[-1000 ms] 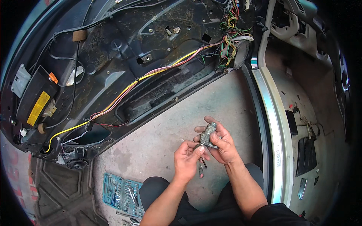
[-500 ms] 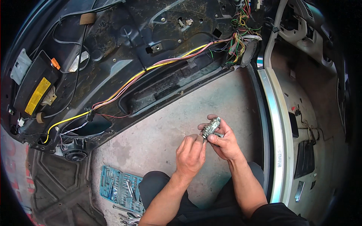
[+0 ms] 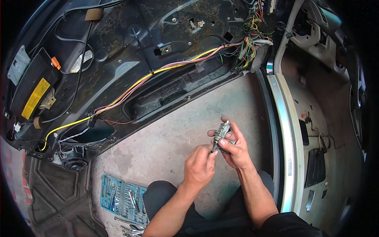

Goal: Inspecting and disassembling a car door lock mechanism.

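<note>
Grey floor [image 3: 158,138] is carrying an open blue tool case [image 3: 122,197], loose metal tools [image 3: 135,230], a dark ribbed panel [image 3: 59,189] at left.

The right hand [image 3: 236,153] covers part of the metal fitting [image 3: 223,129], and the left hand [image 3: 200,166] hides most of the dark, slender piece [image 3: 214,148] in its grip, so its kind cannot be told. The tool case [image 3: 112,177] passes partly behind the left knee [image 3: 158,192], its smallest contents too tiny to tell apart, and the wrenches [image 3: 136,230] below meet the lower edge. The top edge cuts off the car door [image 3: 130,47].
</note>
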Demonstrator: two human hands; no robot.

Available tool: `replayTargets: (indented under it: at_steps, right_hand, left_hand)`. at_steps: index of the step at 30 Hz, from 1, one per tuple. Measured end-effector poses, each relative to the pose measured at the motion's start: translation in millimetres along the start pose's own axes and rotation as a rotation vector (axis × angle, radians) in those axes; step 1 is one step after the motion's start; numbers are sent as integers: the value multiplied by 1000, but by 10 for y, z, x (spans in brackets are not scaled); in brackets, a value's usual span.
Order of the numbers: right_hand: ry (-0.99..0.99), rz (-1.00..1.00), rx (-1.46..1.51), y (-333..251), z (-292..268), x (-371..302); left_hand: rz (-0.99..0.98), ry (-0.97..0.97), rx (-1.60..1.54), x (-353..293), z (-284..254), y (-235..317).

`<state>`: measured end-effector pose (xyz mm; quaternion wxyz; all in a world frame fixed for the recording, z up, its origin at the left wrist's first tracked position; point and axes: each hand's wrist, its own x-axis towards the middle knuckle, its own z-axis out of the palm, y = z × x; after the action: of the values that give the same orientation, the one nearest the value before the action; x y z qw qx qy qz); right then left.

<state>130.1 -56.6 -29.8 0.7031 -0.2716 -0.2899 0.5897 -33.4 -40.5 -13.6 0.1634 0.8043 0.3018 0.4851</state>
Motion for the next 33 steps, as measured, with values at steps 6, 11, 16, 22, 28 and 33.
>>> replayTargets:
  at_steps: [6, 11, 16, 22, 28, 33]
  right_hand:
    - [-16, 2, -57, 0, 23, 1]
    - [-8, -1, -156, 5, 1, 10]
    - [13, -25, -213, 41, -11, 7]
    - [108, -59, -317, 43, 53, -26]
    - [296, -7, -440, 20, 184, -51]
    - [236, 15, -381, -8, 88, -37]
  left_hand:
    - [-919, -18, -1249, -34, -22, -39]
    - [-952, -15, -1096, -15, -1, 47]
    - [-67, -25, 28, -22, -4, -5]
    - [132, 14, 330, -62, 57, 4]
    - [83, -2, 346, -77, 114, 23]
    - [-205, 6, -48, -93, 158, 38]
